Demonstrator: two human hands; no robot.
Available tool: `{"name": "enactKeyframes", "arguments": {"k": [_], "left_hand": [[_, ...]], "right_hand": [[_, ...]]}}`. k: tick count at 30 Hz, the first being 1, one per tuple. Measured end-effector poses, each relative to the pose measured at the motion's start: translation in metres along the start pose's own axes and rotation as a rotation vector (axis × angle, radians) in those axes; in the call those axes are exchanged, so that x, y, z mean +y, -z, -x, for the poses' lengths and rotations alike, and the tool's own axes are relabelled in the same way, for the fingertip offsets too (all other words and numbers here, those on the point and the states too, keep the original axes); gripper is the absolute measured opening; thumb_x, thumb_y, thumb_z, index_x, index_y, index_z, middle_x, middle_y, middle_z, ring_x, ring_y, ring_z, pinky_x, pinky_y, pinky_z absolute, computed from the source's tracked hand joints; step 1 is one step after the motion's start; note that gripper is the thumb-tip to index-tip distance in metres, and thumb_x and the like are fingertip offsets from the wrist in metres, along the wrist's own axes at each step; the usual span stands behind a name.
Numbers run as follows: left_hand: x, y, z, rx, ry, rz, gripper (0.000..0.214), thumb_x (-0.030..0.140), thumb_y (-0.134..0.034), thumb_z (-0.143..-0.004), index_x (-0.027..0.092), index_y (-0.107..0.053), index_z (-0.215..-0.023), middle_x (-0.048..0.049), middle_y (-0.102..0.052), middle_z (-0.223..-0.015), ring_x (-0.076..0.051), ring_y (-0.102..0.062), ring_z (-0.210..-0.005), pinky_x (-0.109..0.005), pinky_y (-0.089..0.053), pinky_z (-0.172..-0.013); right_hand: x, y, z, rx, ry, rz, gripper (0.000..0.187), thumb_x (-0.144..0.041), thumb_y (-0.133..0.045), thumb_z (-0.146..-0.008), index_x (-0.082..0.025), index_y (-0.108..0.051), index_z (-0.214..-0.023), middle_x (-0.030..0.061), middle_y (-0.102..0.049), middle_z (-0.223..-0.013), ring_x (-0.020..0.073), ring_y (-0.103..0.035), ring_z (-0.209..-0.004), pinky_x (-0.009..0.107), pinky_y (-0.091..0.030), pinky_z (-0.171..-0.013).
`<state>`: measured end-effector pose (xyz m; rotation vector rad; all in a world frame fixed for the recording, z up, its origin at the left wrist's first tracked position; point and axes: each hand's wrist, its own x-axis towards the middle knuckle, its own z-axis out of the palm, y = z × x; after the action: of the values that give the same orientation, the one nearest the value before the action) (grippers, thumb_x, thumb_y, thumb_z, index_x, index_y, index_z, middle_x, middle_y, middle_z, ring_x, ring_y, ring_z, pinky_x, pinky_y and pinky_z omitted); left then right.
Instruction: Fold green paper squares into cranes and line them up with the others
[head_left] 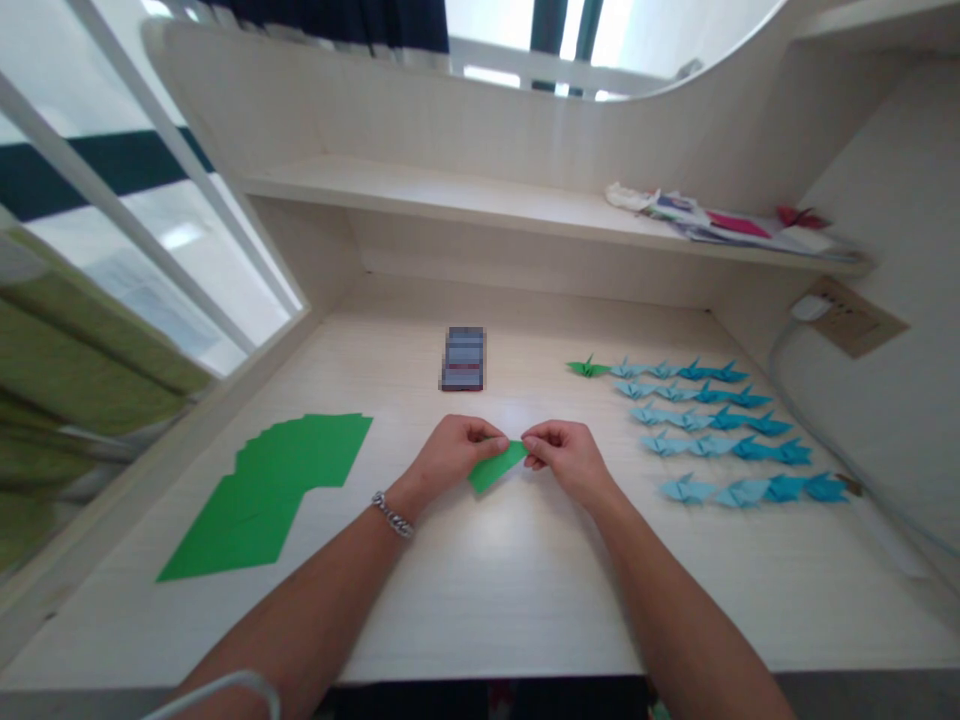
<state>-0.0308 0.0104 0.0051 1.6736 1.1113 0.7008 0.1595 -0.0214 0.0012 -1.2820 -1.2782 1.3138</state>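
A folded piece of green paper (495,466) lies between my two hands above the middle of the desk (480,590). My left hand (450,455) pinches its left end, fingers closed. My right hand (564,455) pinches its right tip, fingers closed too. A metal bracelet sits on my left wrist. A fan of flat green paper sheets (270,490) lies to the left.
Rows of several blue paper cranes (720,430) and one green crane (589,368) lie at the right. A phone (463,358) lies behind my hands. A shelf (525,205) holds papers (720,225). A wall socket (851,315) and cable sit at the right.
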Motion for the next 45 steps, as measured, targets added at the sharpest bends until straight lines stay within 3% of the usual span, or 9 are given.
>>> {"name": "enactKeyframes", "arguments": {"k": [6, 14, 22, 29, 34, 39, 45], "left_hand": [[0.0, -0.004, 0.002, -0.005, -0.03, -0.04, 0.029, 0.039, -0.064, -0.072, 0.013, -0.073, -0.078, -0.008, -0.071, -0.073, -0.018, -0.063, -0.065, -0.027, -0.046, -0.059], [0.003, -0.006, 0.002, 0.014, -0.035, -0.014, 0.029, 0.04, -0.062, -0.073, 0.013, -0.072, -0.079, -0.0079, -0.071, -0.074, -0.017, -0.062, -0.065, -0.027, -0.047, -0.059], [0.004, -0.007, 0.004, 0.05, -0.05, -0.052, 0.025, 0.038, -0.063, -0.073, 0.015, -0.072, -0.076, -0.006, -0.071, -0.073, -0.017, -0.062, -0.066, -0.026, -0.046, -0.061], [0.004, -0.007, -0.001, 0.046, 0.003, 0.102, 0.029, 0.04, -0.06, -0.074, 0.012, -0.068, -0.068, -0.0032, -0.063, -0.061, -0.013, -0.054, -0.056, -0.023, -0.04, -0.051], [0.005, 0.001, -0.002, 0.156, -0.027, 0.198, 0.03, 0.04, -0.058, -0.077, 0.012, -0.066, -0.071, -0.0048, -0.066, -0.069, -0.014, -0.057, -0.064, -0.025, -0.045, -0.06], [0.007, -0.004, 0.002, 0.06, -0.096, 0.0, 0.027, 0.039, -0.058, -0.077, 0.015, -0.069, -0.081, -0.0059, -0.069, -0.078, -0.017, -0.06, -0.071, -0.027, -0.047, -0.066], [0.01, -0.009, 0.007, 0.052, -0.142, -0.15, 0.024, 0.035, -0.056, -0.078, 0.016, -0.069, -0.078, -0.0046, -0.07, -0.076, -0.018, -0.061, -0.072, -0.028, -0.046, -0.069]], "right_hand": [[0.001, -0.004, 0.002, -0.068, -0.016, 0.098, 0.021, -0.034, -0.066, -0.071, -0.014, -0.068, -0.078, 0.0022, -0.066, -0.061, 0.0141, -0.062, -0.055, 0.026, -0.05, -0.056], [0.002, -0.006, 0.002, -0.015, 0.005, 0.173, 0.018, -0.033, -0.061, -0.075, -0.015, -0.066, -0.075, 0.001, -0.063, -0.058, 0.0133, -0.059, -0.053, 0.025, -0.047, -0.055], [0.002, -0.007, 0.005, -0.028, 0.146, 0.403, 0.015, -0.028, -0.054, -0.08, -0.018, -0.063, -0.073, 0.0004, -0.063, -0.061, 0.0128, -0.057, -0.058, 0.023, -0.042, -0.056], [0.0, -0.007, 0.004, -0.019, 0.107, 0.327, 0.016, -0.03, -0.055, -0.079, -0.017, -0.062, -0.072, 0.0001, -0.062, -0.059, 0.0128, -0.057, -0.056, 0.024, -0.042, -0.055], [0.002, -0.001, 0.002, 0.006, 0.078, 0.274, 0.017, -0.031, -0.056, -0.078, -0.017, -0.062, -0.073, 0.0001, -0.061, -0.058, 0.0129, -0.057, -0.054, 0.023, -0.042, -0.052], [0.002, 0.0, 0.003, -0.002, 0.08, 0.277, 0.017, -0.031, -0.055, -0.078, -0.017, -0.063, -0.074, 0.0003, -0.062, -0.058, 0.0131, -0.057, -0.054, 0.023, -0.043, -0.053], [0.0, -0.005, 0.006, -0.023, 0.152, 0.39, 0.014, -0.026, -0.056, -0.075, -0.017, -0.066, -0.072, 0.0002, -0.063, -0.063, 0.0121, -0.055, -0.057, 0.022, -0.039, -0.053]]}}
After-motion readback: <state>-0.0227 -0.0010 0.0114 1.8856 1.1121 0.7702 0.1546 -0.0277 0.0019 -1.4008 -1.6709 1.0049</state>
